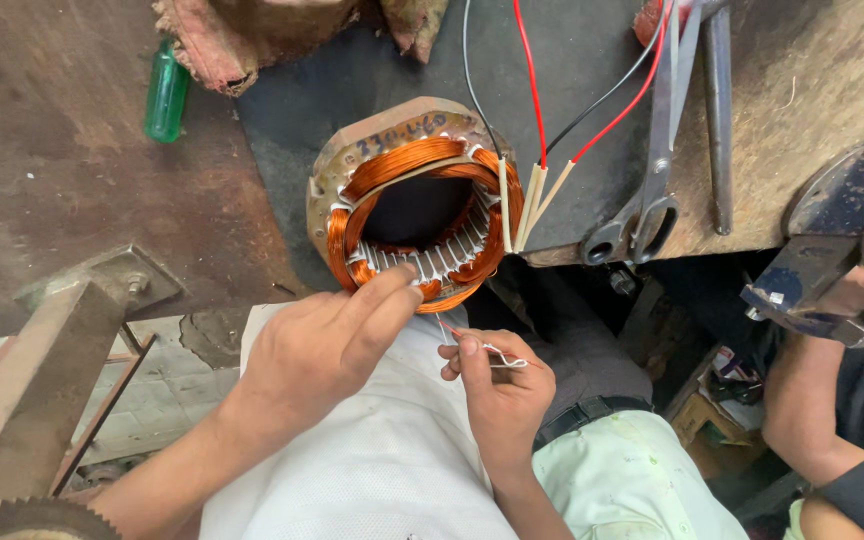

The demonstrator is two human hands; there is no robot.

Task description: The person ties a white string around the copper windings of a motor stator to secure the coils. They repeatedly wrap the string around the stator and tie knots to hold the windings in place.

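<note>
Nearest you, your right hand [500, 388] pinches a thin white strip [500, 353] between closed fingers, just below and right of the motor stator [414, 200]. Your left hand [327, 345], the nearer one, has its fingers closed on the stator's lower rim. Beyond, the round stator lies on the table [72, 170], bore facing up, copper windings [402, 160] gleaming, with red and black leads [537, 100] running away from you.

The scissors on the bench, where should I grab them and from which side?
Take the scissors by the handle loops, which hang off the bench edge towards you, so probably come from the near side, below. The blades point away, lying flat beside a metal rod, with red and black wires crossing them, so coming from above looks awkward.
</note>
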